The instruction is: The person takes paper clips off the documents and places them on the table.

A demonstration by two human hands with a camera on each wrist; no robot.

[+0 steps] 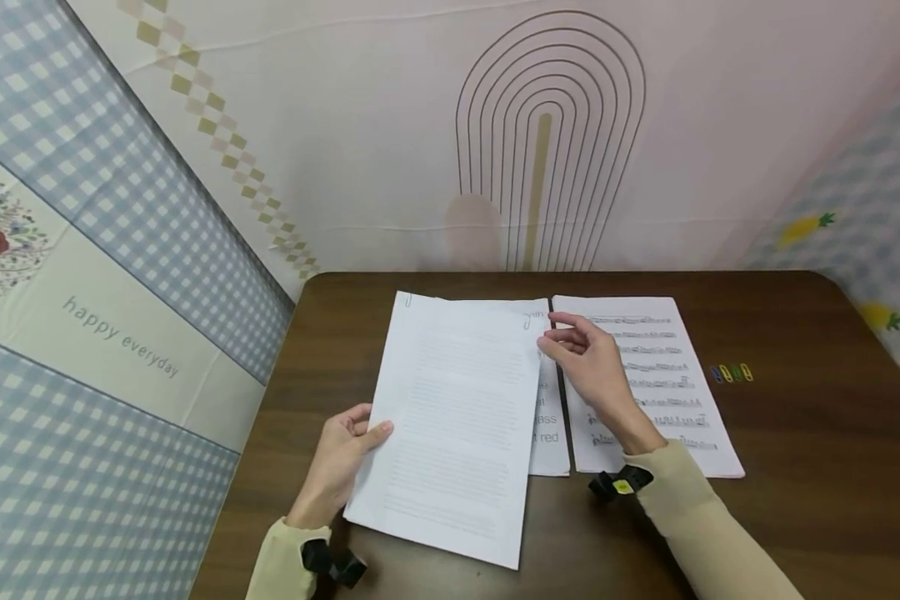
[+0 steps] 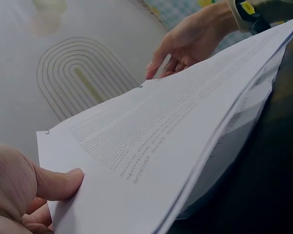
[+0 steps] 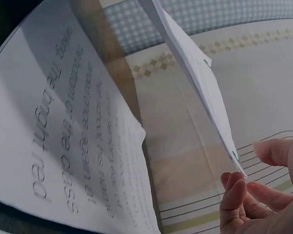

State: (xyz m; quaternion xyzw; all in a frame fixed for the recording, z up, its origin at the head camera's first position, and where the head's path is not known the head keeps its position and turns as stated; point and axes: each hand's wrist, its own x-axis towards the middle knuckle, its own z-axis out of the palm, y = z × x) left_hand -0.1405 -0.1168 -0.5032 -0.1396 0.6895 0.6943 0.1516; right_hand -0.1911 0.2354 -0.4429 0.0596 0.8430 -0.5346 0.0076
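My left hand (image 1: 345, 454) pinches the left edge of a printed paper stack (image 1: 457, 425), thumb on top. The stack is raised and tilted over another sheet with large print (image 1: 551, 425). Small paper clips sit on its top edge, one green clip (image 3: 236, 156) near the right corner and another clip (image 2: 47, 132) near the left. My right hand (image 1: 592, 367) is at the top right corner. Its fingertips (image 3: 234, 187) are at the paper's corner, while the thumb (image 3: 271, 152) stands apart from it.
Sheet music (image 1: 645, 375) lies on the brown table (image 1: 810, 450), right of the large-print sheet. Several coloured paper clips (image 1: 732, 372) lie in a row farther right. A patterned cloth (image 1: 390, 150) hangs behind the table, and a blue checked cloth (image 1: 82, 467) at the left.
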